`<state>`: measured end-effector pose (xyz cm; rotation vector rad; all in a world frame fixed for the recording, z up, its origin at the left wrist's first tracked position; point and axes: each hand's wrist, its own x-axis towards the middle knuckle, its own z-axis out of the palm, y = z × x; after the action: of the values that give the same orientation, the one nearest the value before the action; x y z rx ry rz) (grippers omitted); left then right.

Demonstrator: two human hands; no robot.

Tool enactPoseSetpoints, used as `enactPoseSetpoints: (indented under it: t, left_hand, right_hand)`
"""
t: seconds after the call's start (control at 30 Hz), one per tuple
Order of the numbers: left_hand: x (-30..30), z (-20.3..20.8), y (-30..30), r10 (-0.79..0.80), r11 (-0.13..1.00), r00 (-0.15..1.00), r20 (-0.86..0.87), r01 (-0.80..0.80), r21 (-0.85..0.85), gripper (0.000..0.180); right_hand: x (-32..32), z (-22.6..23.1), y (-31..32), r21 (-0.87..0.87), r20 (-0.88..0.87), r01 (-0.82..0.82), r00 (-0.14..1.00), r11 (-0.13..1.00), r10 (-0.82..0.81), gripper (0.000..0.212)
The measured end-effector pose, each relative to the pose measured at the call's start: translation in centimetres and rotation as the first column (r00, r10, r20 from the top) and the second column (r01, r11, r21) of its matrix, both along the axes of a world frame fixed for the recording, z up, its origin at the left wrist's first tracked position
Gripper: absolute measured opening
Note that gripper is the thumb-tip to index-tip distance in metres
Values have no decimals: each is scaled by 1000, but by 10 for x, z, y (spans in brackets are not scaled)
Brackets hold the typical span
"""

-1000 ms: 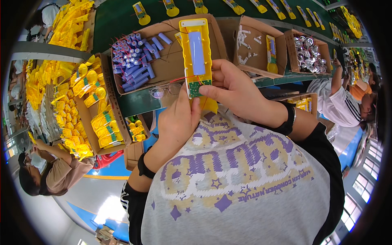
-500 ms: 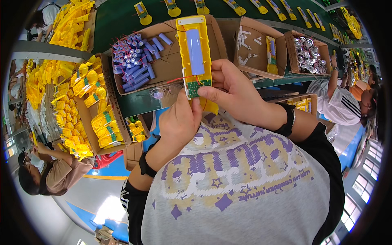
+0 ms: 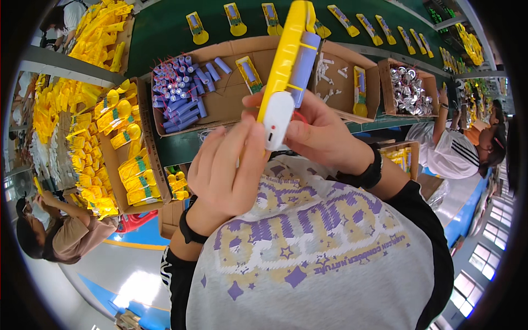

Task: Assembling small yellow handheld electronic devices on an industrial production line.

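Note:
Between my two hands I hold a yellow plastic housing [image 3: 281, 71], tipped onto its side. A purple battery cell [image 3: 304, 69] sits along its open face, and a white end piece [image 3: 279, 121] with a small slot faces me. My left hand [image 3: 228, 168] pinches the housing's lower left edge with thumb and fingers. On the other side my right hand [image 3: 322, 132] grips it near the lower end, where a bit of red wire shows by the thumb. The circuit board is hidden from this angle.
Behind my hands, a cardboard box [image 3: 220, 124] holds purple cells and one yellow housing. Boxes of white parts [image 3: 328, 71] and silver discs [image 3: 407, 88] stand to the right. Yellow parts [image 3: 137, 170] fill a box at left. Several housings line the green bench [image 3: 165, 27]. Co-workers sit on both sides.
The housing has been turned from face-up onto its side and raised, so its white end now shows. My left fingers have shifted along its edge. Another housing shows in the cell box.

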<state>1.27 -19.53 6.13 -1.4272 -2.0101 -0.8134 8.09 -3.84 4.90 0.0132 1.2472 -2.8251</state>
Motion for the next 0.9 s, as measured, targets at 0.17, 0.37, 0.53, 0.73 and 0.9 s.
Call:
enactPoseSetpoints:
  t: [0.17,0.37,0.53,0.73,0.9]
  left_hand:
    - [-2,0,4,-92,988,992,-87,102,114,27]
    - [-1,-3,6,-111,980,986,-122,129,150,27]
    - [0,-3,5,-124,985,989,-79,132,109,25]
    - [1,-4,1,-177,979,983,39,172,112,32]
    - [-7,-16,-2,-217,976,840,497,176,129,57]
  right_hand:
    - [-1,8,-1,-118,8,-99,995,988,101,62]
    - [1,8,2,-105,35,-128,991,986,132,62]
    - [1,5,2,-99,59,-119,990,988,125,59]
    - [2,-5,1,-128,-103,-138,987,982,126,41]
    - [1,11,6,279,31,23,999,960,-34,45]
